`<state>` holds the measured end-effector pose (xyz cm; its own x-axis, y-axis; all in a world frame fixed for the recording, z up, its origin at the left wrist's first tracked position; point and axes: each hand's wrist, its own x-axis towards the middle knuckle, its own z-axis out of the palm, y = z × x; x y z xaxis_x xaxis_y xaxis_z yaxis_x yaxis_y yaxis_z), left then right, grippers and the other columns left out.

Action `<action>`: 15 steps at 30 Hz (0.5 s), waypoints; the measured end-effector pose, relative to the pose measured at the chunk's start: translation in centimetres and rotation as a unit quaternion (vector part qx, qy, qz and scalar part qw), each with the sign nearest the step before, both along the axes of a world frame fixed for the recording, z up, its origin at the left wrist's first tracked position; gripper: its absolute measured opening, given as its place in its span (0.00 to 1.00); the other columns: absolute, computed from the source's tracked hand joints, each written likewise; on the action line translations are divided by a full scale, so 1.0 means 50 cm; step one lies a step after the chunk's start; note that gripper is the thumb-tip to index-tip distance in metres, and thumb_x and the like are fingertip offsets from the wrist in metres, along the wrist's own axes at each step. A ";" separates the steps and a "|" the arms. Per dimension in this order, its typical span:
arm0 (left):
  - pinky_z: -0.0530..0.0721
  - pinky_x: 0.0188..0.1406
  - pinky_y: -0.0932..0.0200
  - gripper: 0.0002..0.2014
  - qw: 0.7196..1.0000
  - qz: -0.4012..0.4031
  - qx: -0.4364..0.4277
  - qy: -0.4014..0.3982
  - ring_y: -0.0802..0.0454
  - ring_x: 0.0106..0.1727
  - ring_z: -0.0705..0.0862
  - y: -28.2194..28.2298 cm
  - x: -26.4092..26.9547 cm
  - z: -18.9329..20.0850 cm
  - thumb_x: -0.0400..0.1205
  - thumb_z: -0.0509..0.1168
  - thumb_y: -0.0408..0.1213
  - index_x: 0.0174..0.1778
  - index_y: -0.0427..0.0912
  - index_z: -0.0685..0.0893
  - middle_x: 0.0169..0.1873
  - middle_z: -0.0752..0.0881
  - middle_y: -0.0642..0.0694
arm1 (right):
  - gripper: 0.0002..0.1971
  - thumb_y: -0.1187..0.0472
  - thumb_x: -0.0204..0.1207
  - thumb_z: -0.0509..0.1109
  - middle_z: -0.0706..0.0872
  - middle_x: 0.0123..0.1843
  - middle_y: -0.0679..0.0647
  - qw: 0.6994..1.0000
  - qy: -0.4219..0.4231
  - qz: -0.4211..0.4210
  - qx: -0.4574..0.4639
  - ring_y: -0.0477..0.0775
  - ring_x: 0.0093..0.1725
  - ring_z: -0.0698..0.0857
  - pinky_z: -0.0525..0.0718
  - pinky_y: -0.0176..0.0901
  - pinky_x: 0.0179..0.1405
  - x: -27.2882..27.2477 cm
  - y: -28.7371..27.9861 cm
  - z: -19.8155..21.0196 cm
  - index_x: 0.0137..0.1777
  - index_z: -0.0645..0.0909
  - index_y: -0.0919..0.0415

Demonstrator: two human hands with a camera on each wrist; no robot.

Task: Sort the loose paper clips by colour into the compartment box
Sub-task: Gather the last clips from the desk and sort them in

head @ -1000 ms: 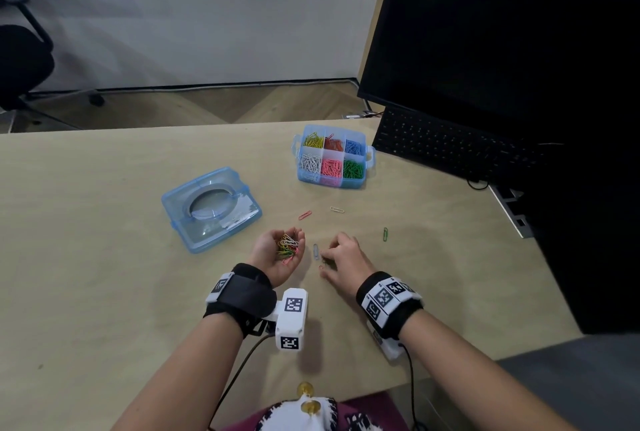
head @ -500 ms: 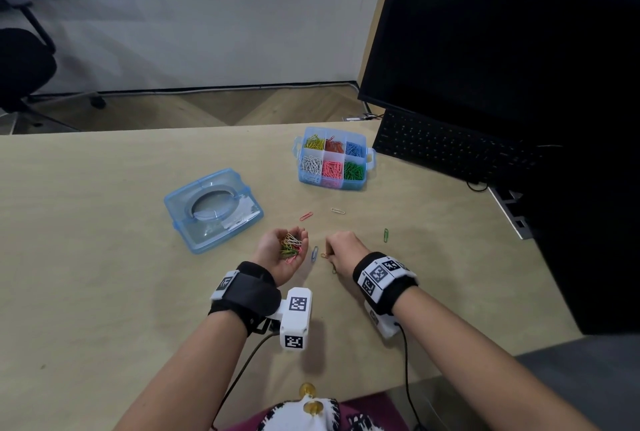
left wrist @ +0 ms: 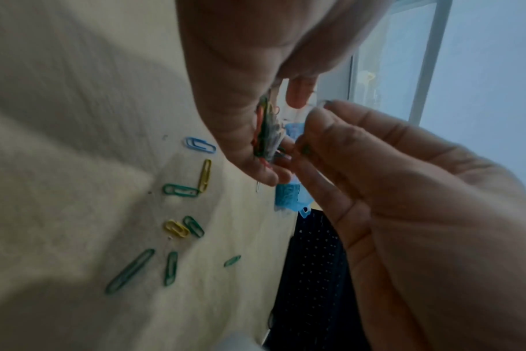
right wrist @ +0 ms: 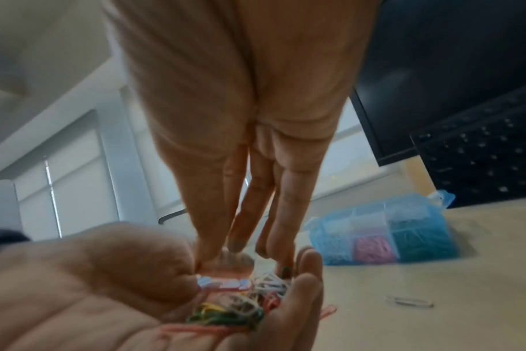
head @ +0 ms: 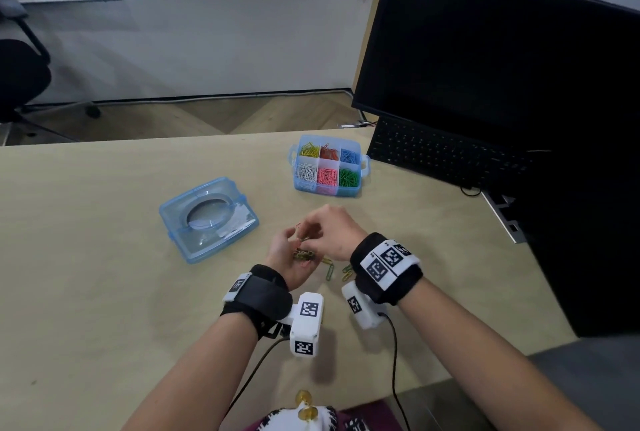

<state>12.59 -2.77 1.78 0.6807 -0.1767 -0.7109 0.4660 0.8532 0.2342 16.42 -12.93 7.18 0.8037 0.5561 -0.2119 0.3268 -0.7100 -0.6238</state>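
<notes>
My left hand (head: 289,250) lies palm up and cups a mixed pile of paper clips (right wrist: 241,306), its fingers curled round them. My right hand (head: 313,234) hovers over that palm, and its straight fingers (right wrist: 249,213) point down into the pile. A green clip (right wrist: 285,270) shows at one fingertip. Whether anything is pinched is hidden. The blue compartment box (head: 348,192) stands open beyond the hands, with clips sorted by colour in its cells. Several loose green, yellow and blue clips (left wrist: 180,190) lie on the table under my right wrist.
The clear blue lid (head: 207,219) lies left of my hands. A black keyboard (head: 443,153) and monitor (head: 502,84) fill the right side. A white clip (right wrist: 409,302) lies on the table between my hands and the box. Cables trail from both wrist cameras towards the near table edge.
My right hand has lifted off the table and moved left, over my left palm. The left hand has kept its cupped pile in about the same spot.
</notes>
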 end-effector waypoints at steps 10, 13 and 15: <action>0.87 0.32 0.59 0.18 0.998 0.028 -0.037 0.041 0.47 0.32 0.86 0.046 -0.022 -0.019 0.86 0.50 0.36 0.36 0.35 0.81 0.33 0.86 0.40 | 0.10 0.66 0.79 0.68 0.86 0.60 0.62 0.950 0.012 -0.263 -0.169 0.59 0.60 0.84 0.79 0.43 0.63 0.068 -0.204 -0.099 0.55 0.87 0.65; 0.87 0.34 0.59 0.18 0.998 0.029 -0.042 0.046 0.48 0.34 0.86 0.044 -0.025 -0.024 0.86 0.50 0.36 0.37 0.36 0.81 0.35 0.86 0.41 | 0.12 0.59 0.80 0.68 0.73 0.70 0.66 0.938 0.001 -0.271 -0.215 0.65 0.67 0.77 0.73 0.47 0.71 0.046 -0.213 -0.138 0.54 0.87 0.68; 0.87 0.33 0.59 0.17 0.997 0.031 -0.047 0.047 0.48 0.36 0.84 0.042 -0.027 -0.024 0.86 0.50 0.36 0.37 0.36 0.80 0.35 0.85 0.41 | 0.14 0.58 0.78 0.71 0.67 0.75 0.65 0.944 -0.003 -0.260 -0.202 0.64 0.70 0.74 0.68 0.44 0.74 0.028 -0.201 -0.155 0.56 0.86 0.69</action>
